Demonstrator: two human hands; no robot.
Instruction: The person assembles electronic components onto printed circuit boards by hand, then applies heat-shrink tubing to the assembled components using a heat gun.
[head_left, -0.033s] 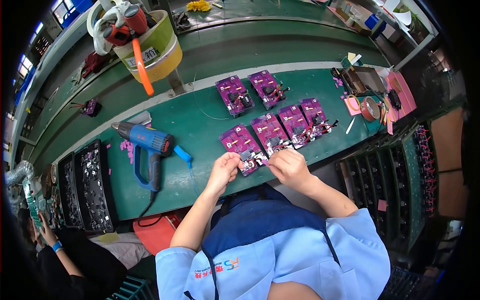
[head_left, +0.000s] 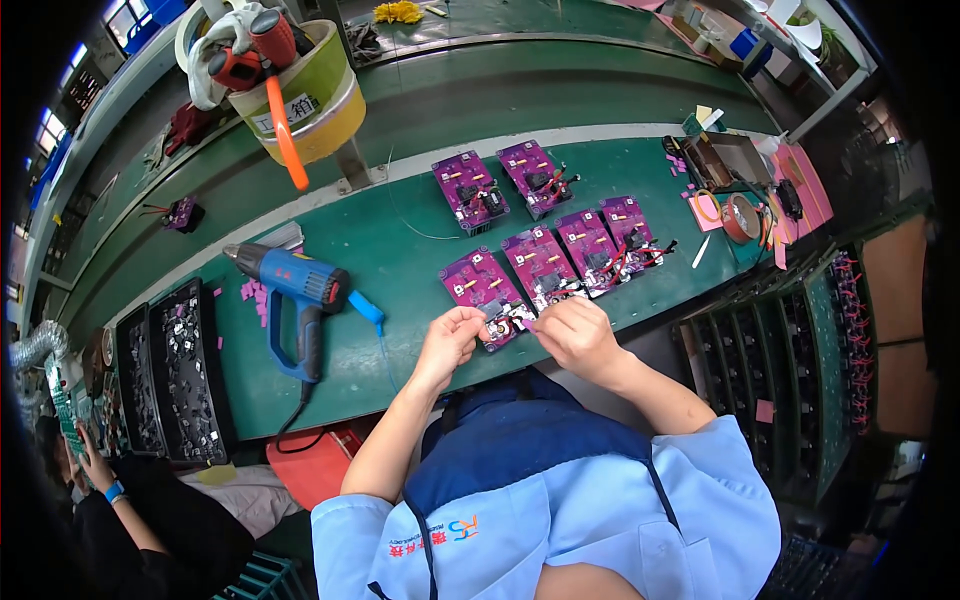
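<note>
While I am working from afar, my left hand (head_left: 452, 343) is pinching its fingertips together at the near left edge of a purple circuit board (head_left: 478, 278); I cannot tell whether it is holding anything. The board is lying on the green bench (head_left: 420, 250), leftmost in the near row, and at its near right corner my right hand (head_left: 572, 335) is apparently gripping a small pink piece (head_left: 530, 325). I judge the step in hand to be fine fitting at this end, calling for light fingertips and a steady board. Around me, from the left, a black tray (head_left: 217, 380) is holding small parts, a blue heat gun (head_left: 300, 285) is lying near loose pink pieces (head_left: 254, 297), neighbouring boards (head_left: 540, 258) are crowding the right hand, red and black wires (head_left: 640, 255) are trailing beyond it, and a tape roll (head_left: 740, 217) is resting far right. My fingers are partly hiding the working end.
</note>
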